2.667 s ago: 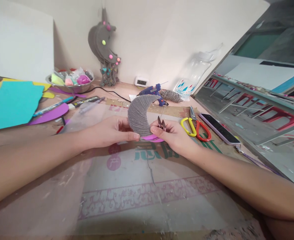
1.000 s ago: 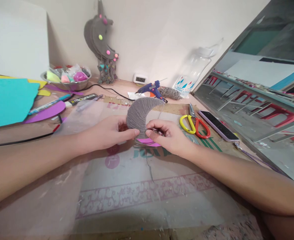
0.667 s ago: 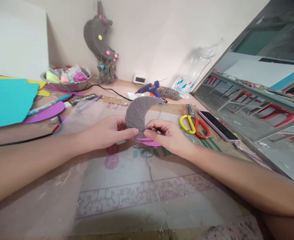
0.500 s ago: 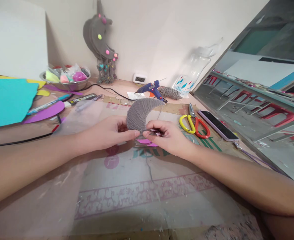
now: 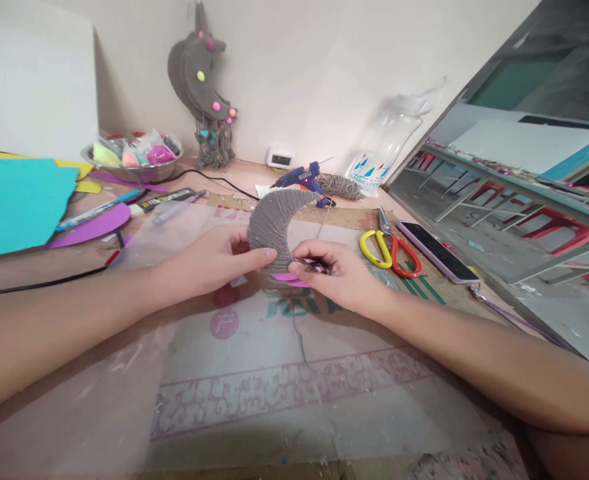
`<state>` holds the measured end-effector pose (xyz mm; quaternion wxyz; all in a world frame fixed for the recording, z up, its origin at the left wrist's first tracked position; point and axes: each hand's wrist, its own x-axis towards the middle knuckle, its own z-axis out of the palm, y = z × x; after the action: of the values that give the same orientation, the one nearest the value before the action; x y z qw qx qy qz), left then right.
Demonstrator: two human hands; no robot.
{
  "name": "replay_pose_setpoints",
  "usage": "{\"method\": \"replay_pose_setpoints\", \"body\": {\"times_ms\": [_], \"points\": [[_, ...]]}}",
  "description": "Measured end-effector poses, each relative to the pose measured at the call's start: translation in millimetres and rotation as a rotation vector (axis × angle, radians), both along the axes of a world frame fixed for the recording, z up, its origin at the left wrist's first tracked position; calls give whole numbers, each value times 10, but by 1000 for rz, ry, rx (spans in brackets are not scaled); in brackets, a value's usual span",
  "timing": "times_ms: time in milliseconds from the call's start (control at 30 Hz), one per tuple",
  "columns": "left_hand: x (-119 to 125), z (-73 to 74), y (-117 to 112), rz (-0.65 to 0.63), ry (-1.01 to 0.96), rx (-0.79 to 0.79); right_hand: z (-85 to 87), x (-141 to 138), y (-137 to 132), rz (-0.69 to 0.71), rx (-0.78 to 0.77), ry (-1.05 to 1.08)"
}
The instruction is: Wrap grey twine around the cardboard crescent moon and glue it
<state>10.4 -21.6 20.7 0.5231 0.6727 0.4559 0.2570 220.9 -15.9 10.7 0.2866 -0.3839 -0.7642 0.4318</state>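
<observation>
My left hand grips a crescent moon shape wrapped in grey yarn, thumb on its front. The moon's lower tip is bare pink. My right hand is closed just right of the moon's lower part, pinching a small dark clip-like thing that I cannot make out clearly. A thin grey yarn strand runs up from my right hand toward the yarn ball.
Yellow and red scissors and a phone lie to the right. A blue glue gun, a plastic bottle, a metal bowl, foam sheets, pens and a finished moon ornament stand behind.
My right hand has closed over the small clip and drawn in against the moon's lower part. The moon has tilted slightly left. The view shifted a little.
</observation>
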Motion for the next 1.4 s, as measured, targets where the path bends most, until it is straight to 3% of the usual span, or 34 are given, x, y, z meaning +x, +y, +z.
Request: {"method": "replay_pose_setpoints", "body": {"times_ms": [267,400,533,700,867,967,1400], "points": [[-8,5,31,-53,-18,-84,-25,28,-4,43,269,-15],[-6,-4,39,-55,-19,35,-20,18,2,44,248,-41],[-5,-14,14,20,66,136,35,56,32,-38,293,-44],[17,11,-17,91,134,191,92,182,87,-64,520,-176],[19,29,-15,136,155,232,55,228,79,-11,823,-333],[17,33,-15,151,159,282,35,226,62,-6,929,-348],[11,6,-20,113,166,312,34,204,54,-46,1061,-389]]}}
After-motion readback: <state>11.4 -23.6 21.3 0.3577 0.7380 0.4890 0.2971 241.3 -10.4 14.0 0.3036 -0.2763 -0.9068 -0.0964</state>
